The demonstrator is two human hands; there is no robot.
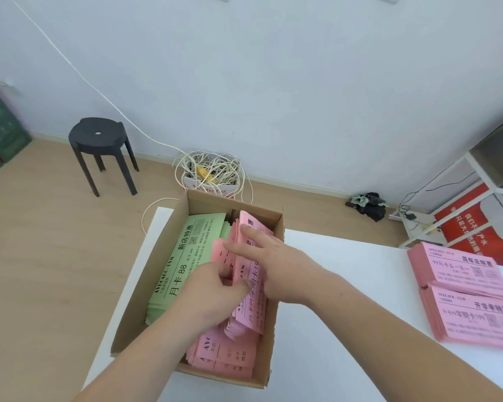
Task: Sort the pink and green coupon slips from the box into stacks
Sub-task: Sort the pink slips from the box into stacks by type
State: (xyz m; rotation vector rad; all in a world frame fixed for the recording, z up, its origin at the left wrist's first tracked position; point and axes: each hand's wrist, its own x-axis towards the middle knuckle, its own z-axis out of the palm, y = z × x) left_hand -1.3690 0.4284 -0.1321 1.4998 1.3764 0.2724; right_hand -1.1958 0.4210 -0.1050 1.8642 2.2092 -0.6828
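An open cardboard box [134, 309] sits on the white table [346, 285]. Inside, green slips [183, 259] lie stacked along the left side and loose pink slips [230, 352] fill the right side. My left hand [215, 291] reaches into the box and pinches the edge of a bundle of pink slips [251, 300]. My right hand [273, 262] lies over the same bundle with fingers stretched out, pressing on its top. Two pink stacks lie on the table at the right, a far stack [459, 269] and a near stack [476, 317].
Behind the table on the wooden floor stand a black stool [99, 140] and a small carton of coiled white cord [212, 172]. A white metal rack [476, 181] with a red sign stands at the right. A dark bundle [368, 204] lies by the wall.
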